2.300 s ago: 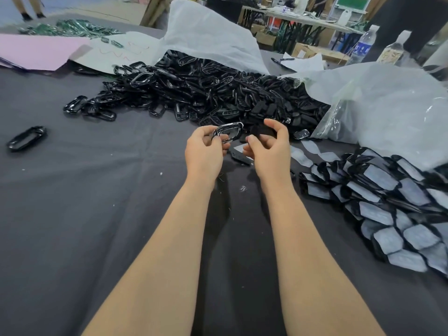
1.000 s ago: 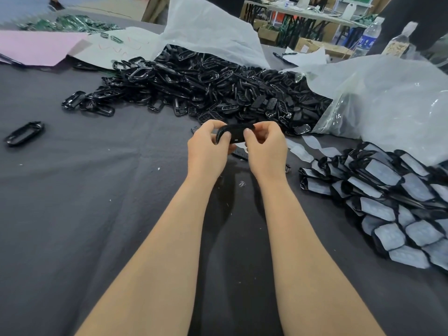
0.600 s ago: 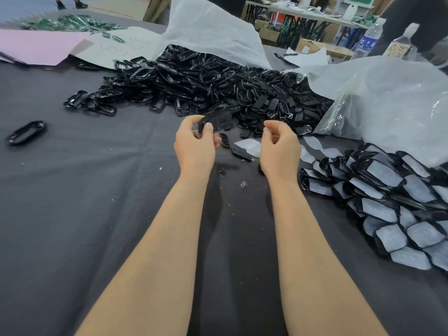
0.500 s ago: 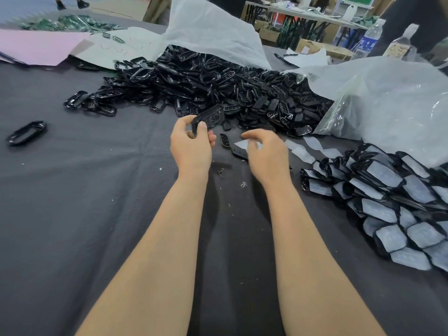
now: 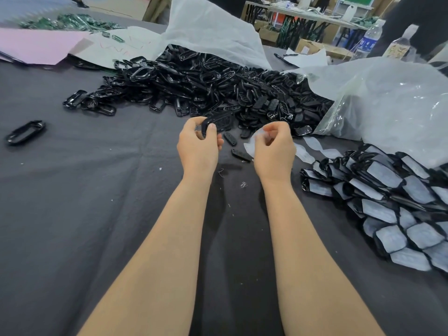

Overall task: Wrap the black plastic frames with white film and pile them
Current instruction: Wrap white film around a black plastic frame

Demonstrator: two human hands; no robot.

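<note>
At frame right lies a wrapped pile point(image 5: 388, 197); left hand point(image 5: 197, 145) grips one black frame point(image 5: 218, 121), right hand point(image 5: 274, 147) pinches film point(image 5: 257, 138); the big unwrapped heap point(image 5: 206, 86) remains

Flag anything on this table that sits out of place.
One black frame lies alone at the far left of the cloth, well apart from the unwrapped heap. Two small black pieces also lie loose just in front of that heap. No damage is visible.

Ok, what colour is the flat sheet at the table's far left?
The sheet is pale pink; the head view shows it.
</note>
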